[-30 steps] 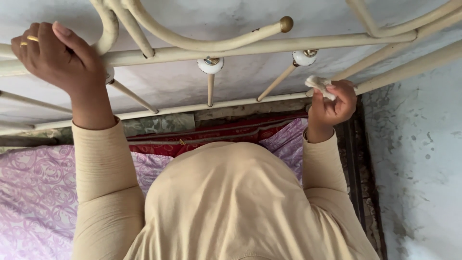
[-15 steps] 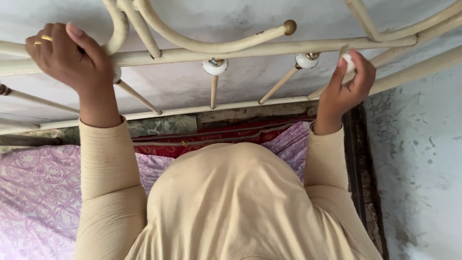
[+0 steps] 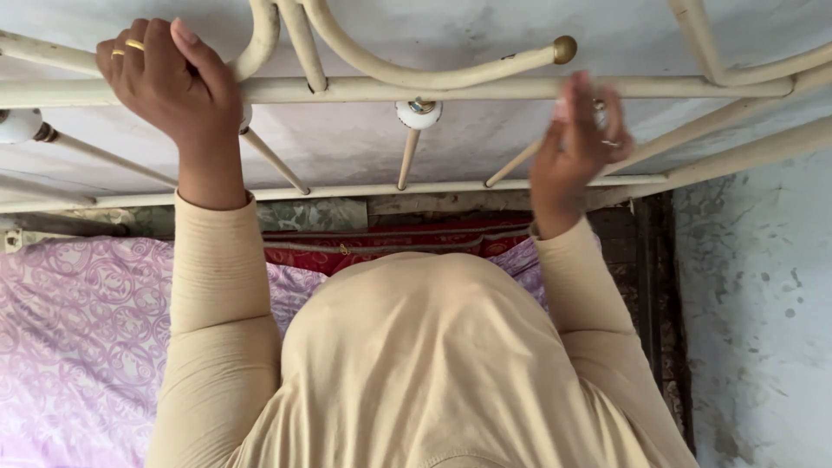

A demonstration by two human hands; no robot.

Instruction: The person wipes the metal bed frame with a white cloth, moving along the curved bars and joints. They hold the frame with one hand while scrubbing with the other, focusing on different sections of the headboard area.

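From the head camera, looking down, the person is leaning toward a cream metal bed frame (image 3: 485,87) that is standing against a pale wall (image 3: 754,286).

The left hand (image 3: 169,82) is gripping the frame's long top bar, with the fingers (image 3: 130,52) curled tight around it (two gold rings are showing on them). A curved piece of the frame is rising just beside this hand.

The right hand (image 3: 576,139) is up at the same bar, farther right, near where a thin rod meets it. This hand is blurry. Its fingers are bent in, but I cannot tell if they are holding anything.

Between the two hands a round white knob (image 3: 419,113) is sitting under the bar, with a thin rod going down from it. A small gold ball (image 3: 564,49) is capping a curved rod above.

Below the frame, a purple patterned sheet (image 3: 78,329) is covering the bed, and a red cloth (image 3: 390,243) is lying along its top edge. Both arms are wearing long beige sleeves (image 3: 221,295).
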